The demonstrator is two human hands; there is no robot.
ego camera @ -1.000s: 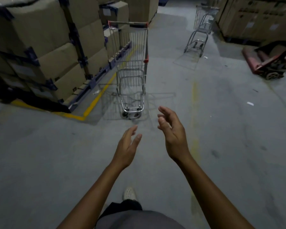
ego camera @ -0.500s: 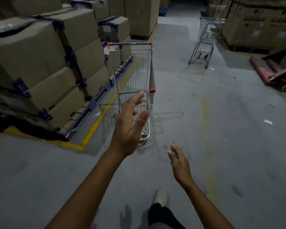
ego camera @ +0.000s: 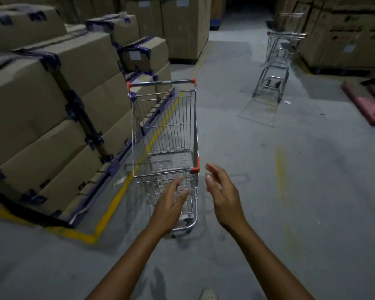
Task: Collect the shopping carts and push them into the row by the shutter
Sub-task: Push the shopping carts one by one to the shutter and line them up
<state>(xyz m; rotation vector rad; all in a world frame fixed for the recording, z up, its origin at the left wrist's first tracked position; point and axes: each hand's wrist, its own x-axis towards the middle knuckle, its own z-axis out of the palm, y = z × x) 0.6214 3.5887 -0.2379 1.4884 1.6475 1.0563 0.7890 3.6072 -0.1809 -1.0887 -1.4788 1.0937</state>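
Left hand [ego camera: 171, 204]: reaching in, fingers spread, gripping nothing; touching the wire or not, cannot tell.
Right hand [ego camera: 223, 198]: hovering near Left hand, fingers relaxed, empty.
Near cart [ego camera: 164, 126]: standing beside stacked boxes [ego camera: 52, 94], lower frame partly hiding behind Left hand.
Far cart [ego camera: 277, 61]: blurring in dim light, well apart.
Pallet truck [ego camera: 368, 105]: running off the right edge.

stacked cardboard boxes [ego camera: 52, 94] along the left, yellow floor line [ego camera: 115, 202] just beside them, red pallet jack [ego camera: 368, 105] far right, more boxes [ego camera: 344, 35] behind it.
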